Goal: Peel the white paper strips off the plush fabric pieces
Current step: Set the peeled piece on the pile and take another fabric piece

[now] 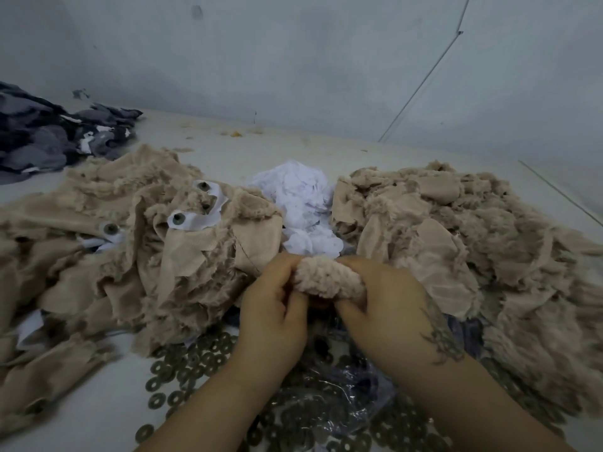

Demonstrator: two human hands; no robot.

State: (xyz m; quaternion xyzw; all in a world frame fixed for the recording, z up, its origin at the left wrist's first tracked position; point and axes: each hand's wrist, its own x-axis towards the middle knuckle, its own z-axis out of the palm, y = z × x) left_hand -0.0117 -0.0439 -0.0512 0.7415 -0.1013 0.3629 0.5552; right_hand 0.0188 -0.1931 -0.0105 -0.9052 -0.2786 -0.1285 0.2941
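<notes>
Pale grey walls [293, 60] back a white work surface [107, 402] on which all material lies. Both hands meet at the centre of the view, gripping one small beige plush piece [328, 278] between them. The left hand [275, 308] has its fingers curled round the left end of the piece; the right hand [388, 301], tattooed on its outer edge, has its fingers curled round the right end, thumb underneath. No white strip is visible on the held piece. Left of the left hand lies a large pile of beige plush pieces [130, 256], several bearing white paper strips [199, 220] with round dark eye discs [178, 218] set in them. Right of the right hand lies a second beige plush pile [473, 236], showing mostly fabric backing. Beyond the hands, between the two piles, sits a heap of crumpled white paper [303, 203]. Beneath the wrists, many dark ring washers [186, 370] are scattered over the surface and around a clear plastic bag [342, 396]. Far beyond the left hand, against the wall, lies a stack of dark grey fabric [49, 135].
</notes>
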